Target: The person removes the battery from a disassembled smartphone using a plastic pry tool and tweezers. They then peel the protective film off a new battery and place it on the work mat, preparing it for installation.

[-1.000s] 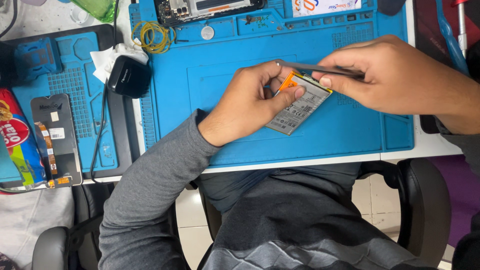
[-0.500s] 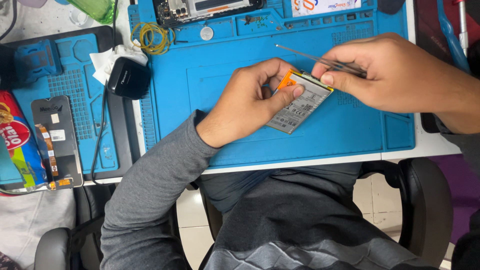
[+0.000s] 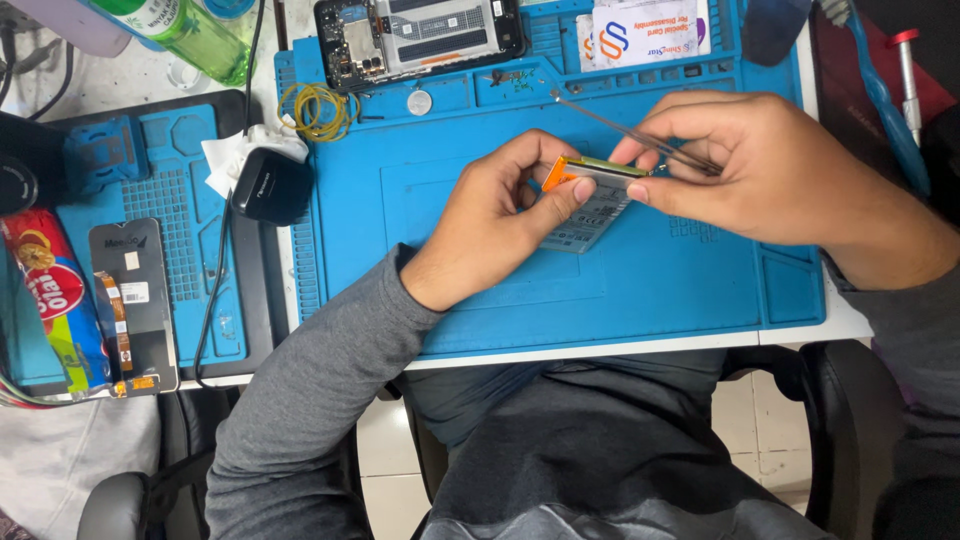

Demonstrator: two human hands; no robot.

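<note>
Packages are seen mainly along the edges of the head view: a white card [image 3: 645, 32] with an orange and blue emblem lies at the far edge of the blue work mat [image 3: 480, 290], a red snack packet [image 3: 55, 300] lies at the left end of the tabletop, and a green bottle [image 3: 185, 35] with a label lies tilted at the far left corner. A white label is carried on the grey face of the phone battery [image 3: 590, 205], which is held above the middle of the mat, clear of its surface. The battery's long axis runs from the far right down toward the near left, and its far end, edged in orange and yellow, is tipped up toward the camera. The left hand [image 3: 500, 215] is closed on the battery's orange corner with thumb and fingertips. The right hand [image 3: 770, 165] is closed on the battery's far end and also grips thin metal tweezers [image 3: 640, 135], whose tips point to the far left. An opened phone [image 3: 420, 40] lies at the mat's far edge, with a yellow rubber band [image 3: 315, 108] near the mat's far left corner. A black charger [image 3: 272, 185] on white tissue and a phone screen panel [image 3: 135, 300] lie to the left of the mat.
</note>
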